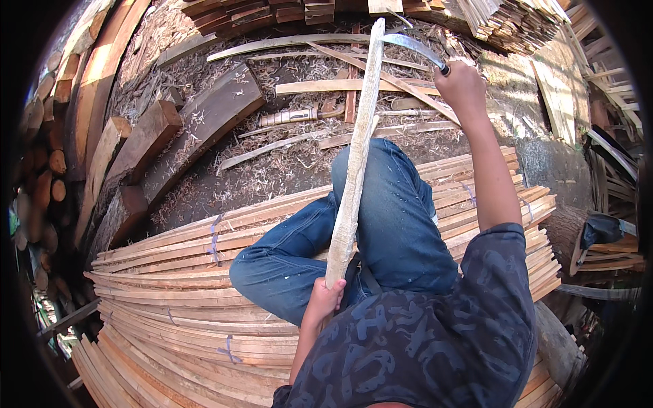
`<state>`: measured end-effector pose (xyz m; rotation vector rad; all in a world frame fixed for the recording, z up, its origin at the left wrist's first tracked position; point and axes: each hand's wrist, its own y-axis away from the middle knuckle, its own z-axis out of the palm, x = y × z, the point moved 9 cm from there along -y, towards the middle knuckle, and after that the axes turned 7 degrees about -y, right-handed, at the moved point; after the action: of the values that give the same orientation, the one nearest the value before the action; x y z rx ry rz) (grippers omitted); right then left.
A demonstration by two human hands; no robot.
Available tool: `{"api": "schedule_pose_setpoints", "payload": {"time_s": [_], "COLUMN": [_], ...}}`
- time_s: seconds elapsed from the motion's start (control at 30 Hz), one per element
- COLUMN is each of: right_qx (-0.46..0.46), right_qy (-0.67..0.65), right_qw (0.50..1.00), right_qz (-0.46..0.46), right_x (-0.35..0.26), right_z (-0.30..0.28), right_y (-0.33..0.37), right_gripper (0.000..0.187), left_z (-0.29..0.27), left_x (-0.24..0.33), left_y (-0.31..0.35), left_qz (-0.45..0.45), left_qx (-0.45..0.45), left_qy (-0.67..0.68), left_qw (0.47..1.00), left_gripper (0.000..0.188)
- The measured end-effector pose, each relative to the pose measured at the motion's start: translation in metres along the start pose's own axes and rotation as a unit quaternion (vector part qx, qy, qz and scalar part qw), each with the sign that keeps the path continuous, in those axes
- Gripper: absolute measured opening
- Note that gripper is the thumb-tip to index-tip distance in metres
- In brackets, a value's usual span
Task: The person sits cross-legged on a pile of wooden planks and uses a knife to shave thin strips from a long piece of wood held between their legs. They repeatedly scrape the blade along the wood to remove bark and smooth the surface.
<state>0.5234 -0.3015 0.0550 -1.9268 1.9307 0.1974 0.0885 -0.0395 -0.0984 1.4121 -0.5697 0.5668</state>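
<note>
A long, pale, rough-hewn wooden pole (358,146) slants away from my waist across my bent legs, its far end over the ground. My left hand (326,297) is closed around the pole's near end, close to my belly. Out at the far right of the pole, my right hand (462,87) grips the dark handle of a sickle (413,46). Its shiny curved blade points left, with the tip at the pole's far end. Whether the blade touches the wood or lies just beside it, I cannot tell.
Bundled wooden strips (204,299) lie under and around my legs. Thick dark beams (207,129) rest at the left, near stacked logs (58,163). Loose slats (354,86) and a banded wooden sheath-like piece (289,117) lie among shavings ahead. More stacked wood (510,24) stands at the far right.
</note>
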Motion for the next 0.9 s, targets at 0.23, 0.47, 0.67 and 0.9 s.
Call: {"api": "schedule_pose_setpoints", "payload": {"time_s": [0.23, 0.47, 0.67, 0.9], "right_qx": [-0.093, -0.023, -0.100, -0.034], "right_qy": [-0.011, -0.039, -0.005, -0.018], "right_qw": [0.980, 0.995, 0.963, 0.995], "right_qz": [-0.177, -0.088, -0.248, -0.092], "right_x": [-0.065, -0.051, -0.082, -0.050], "right_z": [0.030, 0.030, 0.035, 0.047], "right_y": [0.070, 0.019, 0.061, -0.006], "right_gripper": [0.012, 0.024, 0.019, 0.023], "left_z": [0.000, -0.003, 0.001, -0.001], "left_x": [-0.002, -0.001, 0.001, 0.002], "left_y": [-0.001, -0.006, -0.004, -0.009], "left_qz": [-0.004, 0.030, 0.029, 0.037], "left_qx": [-0.029, -0.029, -0.038, -0.032], "left_qy": [0.007, 0.024, 0.017, 0.042], "left_qw": [1.000, 0.999, 0.999, 0.998], "left_gripper": [0.044, 0.046, 0.049, 0.050]}}
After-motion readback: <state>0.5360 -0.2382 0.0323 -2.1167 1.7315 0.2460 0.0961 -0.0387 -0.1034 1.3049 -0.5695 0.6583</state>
